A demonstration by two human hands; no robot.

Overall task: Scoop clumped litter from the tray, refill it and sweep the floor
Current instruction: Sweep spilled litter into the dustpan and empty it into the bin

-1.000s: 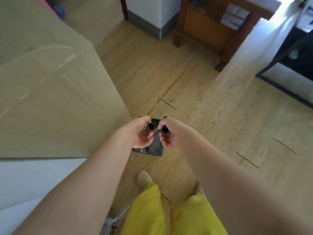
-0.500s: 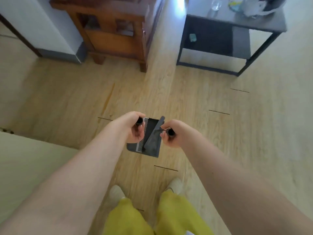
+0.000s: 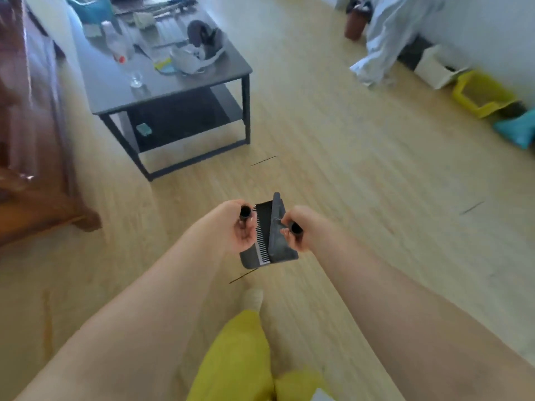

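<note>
Fingers (image 3: pixel 285 235) grip broom (image 3: pixel 275 227); coffee table (image 3: pixel 173 91) ahead-left.

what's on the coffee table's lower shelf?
On the coffee table's lower shelf, one small teal object near the front left. The shelf's rear part is hidden under the tabletop.

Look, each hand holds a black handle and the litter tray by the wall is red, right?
Not quite. The litter tray by the wall is yellow, not red, as the head view shows. The left hand and right hand do each hold a black handle.
</note>
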